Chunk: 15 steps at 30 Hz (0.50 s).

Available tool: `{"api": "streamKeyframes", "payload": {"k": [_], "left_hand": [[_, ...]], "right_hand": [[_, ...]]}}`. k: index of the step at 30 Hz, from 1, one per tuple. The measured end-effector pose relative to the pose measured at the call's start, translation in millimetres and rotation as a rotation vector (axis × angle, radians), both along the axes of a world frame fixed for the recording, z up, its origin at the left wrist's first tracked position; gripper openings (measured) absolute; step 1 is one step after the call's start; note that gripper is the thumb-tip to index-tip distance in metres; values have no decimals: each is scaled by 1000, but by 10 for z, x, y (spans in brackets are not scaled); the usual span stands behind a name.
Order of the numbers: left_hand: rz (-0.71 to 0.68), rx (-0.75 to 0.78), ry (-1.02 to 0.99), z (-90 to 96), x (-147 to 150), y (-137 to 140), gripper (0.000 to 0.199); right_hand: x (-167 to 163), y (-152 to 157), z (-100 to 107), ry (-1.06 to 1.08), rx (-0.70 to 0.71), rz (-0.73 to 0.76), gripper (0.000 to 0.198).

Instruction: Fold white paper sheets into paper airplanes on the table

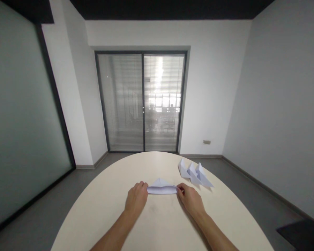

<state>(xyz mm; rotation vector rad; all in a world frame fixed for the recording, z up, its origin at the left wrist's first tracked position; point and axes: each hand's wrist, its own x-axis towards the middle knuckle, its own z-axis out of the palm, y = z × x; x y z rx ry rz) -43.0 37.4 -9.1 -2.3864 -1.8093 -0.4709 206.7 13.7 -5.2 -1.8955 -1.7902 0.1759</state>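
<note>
A folded sheet of white paper [161, 189] lies at the middle of the table, with a triangular peak at its far side and a long folded band along the near edge. My left hand [137, 196] pinches the band's left end, fingers closed. At the right end my right hand [190, 197] grips the paper between thumb and fingers. Beyond my right hand stand three folded paper boats [195, 172], white and pointed, set close together in a row.
The round cream table [107, 216] fills the foreground, its curved edge near the boats. Behind it are a glass door with blinds [162, 104] and white walls. A dark flat object [303, 233] shows at lower right.
</note>
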Motion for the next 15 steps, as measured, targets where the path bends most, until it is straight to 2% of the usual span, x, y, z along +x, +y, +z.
{"api": "streamKeyframes", "payload": {"k": [6,12,15], "left_hand": [[-5,52,-124,-25,-63,22,20],[-31,-10,-467,-44,-98,73,16],[-108,-45,-627,-81,-67,102,17]], "right_hand": [[32,41,-12,60,83,45,29],[50,85,-37,60,174,131,38],[41,86,-40,33,222,176,39]]}}
